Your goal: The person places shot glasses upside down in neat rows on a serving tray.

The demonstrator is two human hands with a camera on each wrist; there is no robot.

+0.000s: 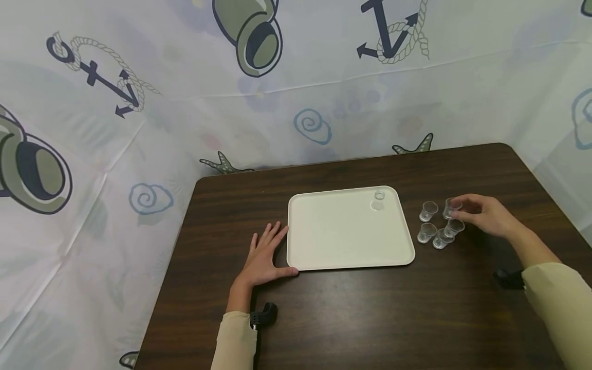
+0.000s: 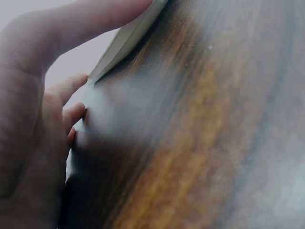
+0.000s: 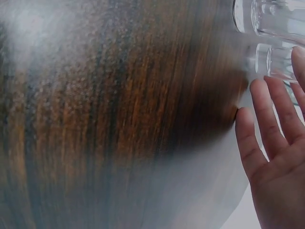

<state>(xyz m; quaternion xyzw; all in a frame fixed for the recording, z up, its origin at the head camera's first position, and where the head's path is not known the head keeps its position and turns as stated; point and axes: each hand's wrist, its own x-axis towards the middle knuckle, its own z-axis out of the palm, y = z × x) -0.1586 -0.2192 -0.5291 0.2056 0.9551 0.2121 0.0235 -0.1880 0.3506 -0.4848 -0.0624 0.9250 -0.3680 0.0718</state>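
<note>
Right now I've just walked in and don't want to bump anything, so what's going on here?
A person's right hand pinches a small clear cup, right of a white tray on a dark table. Four more cups stand close by. Another cup sits on the tray, near its far right corner. The left hand, fingers spread, has its thumb at the tray's near left corner.

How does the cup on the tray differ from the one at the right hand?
The tray cup sits on the white tray; the hand-side cup is beyond the tray's right edge.
The tray cup appears upside down, narrow end up; the hand-side cup has its wide rim up.
No hand touches the tray cup; the right hand pinches the hand-side cup.
Both are clear.
</note>
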